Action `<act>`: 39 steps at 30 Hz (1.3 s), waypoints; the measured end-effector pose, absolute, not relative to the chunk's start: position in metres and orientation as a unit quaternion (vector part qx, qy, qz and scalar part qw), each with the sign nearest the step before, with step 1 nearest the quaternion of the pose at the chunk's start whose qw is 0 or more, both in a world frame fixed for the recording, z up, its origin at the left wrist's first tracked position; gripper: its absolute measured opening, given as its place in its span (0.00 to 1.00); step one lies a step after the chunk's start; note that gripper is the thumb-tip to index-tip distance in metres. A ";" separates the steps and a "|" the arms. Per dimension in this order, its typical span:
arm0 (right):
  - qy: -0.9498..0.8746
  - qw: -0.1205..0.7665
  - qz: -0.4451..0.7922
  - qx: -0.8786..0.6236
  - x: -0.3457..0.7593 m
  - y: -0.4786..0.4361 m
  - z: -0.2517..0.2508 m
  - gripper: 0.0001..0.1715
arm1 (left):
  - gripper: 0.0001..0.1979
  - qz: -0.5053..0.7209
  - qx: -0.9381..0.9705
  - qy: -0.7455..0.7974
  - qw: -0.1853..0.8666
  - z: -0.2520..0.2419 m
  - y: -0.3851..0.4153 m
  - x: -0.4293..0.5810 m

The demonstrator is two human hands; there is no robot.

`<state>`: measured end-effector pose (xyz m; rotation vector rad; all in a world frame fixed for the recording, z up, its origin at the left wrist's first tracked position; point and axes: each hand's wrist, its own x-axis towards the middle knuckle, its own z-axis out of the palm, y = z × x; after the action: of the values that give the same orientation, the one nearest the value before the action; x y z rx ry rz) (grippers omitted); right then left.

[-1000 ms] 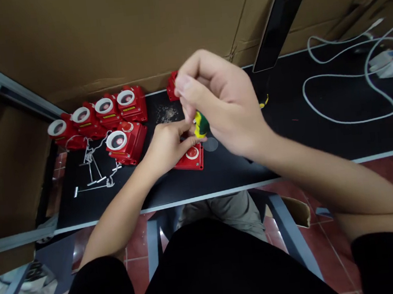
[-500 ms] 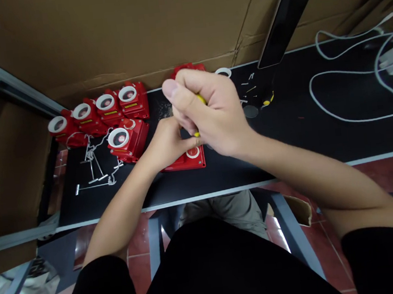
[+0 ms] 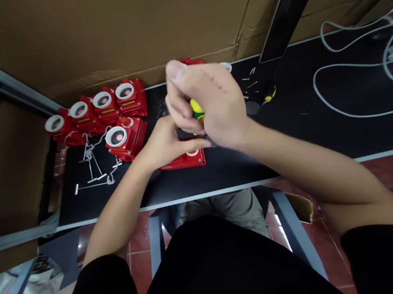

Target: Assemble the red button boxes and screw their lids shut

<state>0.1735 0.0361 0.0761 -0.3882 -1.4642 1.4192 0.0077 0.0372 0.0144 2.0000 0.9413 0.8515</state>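
Note:
My right hand (image 3: pixel 209 101) is a closed fist around the yellow-and-green handle of what looks like a screwdriver (image 3: pixel 197 111), held above a red alarm box (image 3: pixel 184 160). The tool's shaft and tip are hidden behind my hands. My left hand (image 3: pixel 168 143) grips that red box on the black table, its thumb stretched to the right beneath my right fist. The left fingertips are out of sight, and much of the box is covered. To the left stands another red box with a white ring (image 3: pixel 127 138).
Several red boxes (image 3: pixel 103 107) stand in a row at the back left. Small metal hammers on cords (image 3: pixel 93 165) lie before them. Screws (image 3: pixel 252 84), a dark disc (image 3: pixel 253 108) and a yellow-black item (image 3: pixel 270 95) lie right, then a white cable (image 3: pixel 316 87). Cardboard (image 3: pixel 169 23) walls the back.
My right wrist has turned, and more of the yellow-and-green handle shows. My left thumb reaches slightly further right. The view has shifted a little; the boxes stay in place.

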 end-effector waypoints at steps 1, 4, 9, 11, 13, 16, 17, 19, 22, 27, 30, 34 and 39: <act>-0.637 0.437 0.623 -0.121 0.176 0.044 0.076 0.45 | 0.29 0.333 0.773 0.350 0.411 0.016 0.036 0.006; -0.671 0.300 0.675 -0.051 0.186 0.070 0.078 0.48 | 0.27 0.347 0.731 0.318 0.495 0.017 0.036 0.002; -0.558 0.534 0.599 -0.212 0.179 0.050 0.079 0.36 | 0.34 0.385 0.705 0.383 0.457 0.006 0.042 0.006; -0.556 0.558 0.564 -0.250 0.176 0.033 0.079 0.36 | 0.34 0.378 0.726 0.403 0.409 0.008 0.040 0.006; -0.615 0.508 0.558 -0.229 0.179 0.030 0.081 0.40 | 0.30 0.333 0.764 0.380 0.400 0.014 0.035 0.003; -0.733 0.282 0.616 -0.060 0.188 0.052 0.085 0.44 | 0.24 0.288 0.769 0.331 0.464 0.023 0.032 -0.004; -0.742 0.244 0.624 -0.035 0.190 0.060 0.086 0.42 | 0.24 0.291 0.760 0.322 0.483 0.023 0.032 -0.005; -0.721 0.288 0.627 -0.059 0.191 0.067 0.086 0.37 | 0.27 0.327 0.742 0.328 0.484 0.019 0.035 -0.003; -0.631 0.472 0.589 -0.182 0.183 0.048 0.084 0.27 | 0.32 0.384 0.733 0.386 0.408 0.007 0.038 0.004; -0.658 0.477 0.551 -0.190 0.181 0.027 0.085 0.34 | 0.22 0.308 0.794 0.363 0.380 0.004 0.033 -0.001; -0.740 0.239 0.628 -0.041 0.189 0.057 0.088 0.45 | 0.23 0.300 0.781 0.342 0.429 0.010 0.029 -0.006; -0.710 0.305 0.630 -0.076 0.189 0.073 0.086 0.41 | 0.26 0.373 0.741 0.377 0.412 0.010 0.031 0.002; -0.557 0.593 0.535 -0.229 0.174 0.014 0.073 0.26 | 0.23 0.416 0.736 0.443 0.300 0.005 0.035 0.013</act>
<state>0.1737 0.0142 0.0728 -0.5330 -1.2940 1.2429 0.0128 0.0350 0.0055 1.9536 1.1750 1.1043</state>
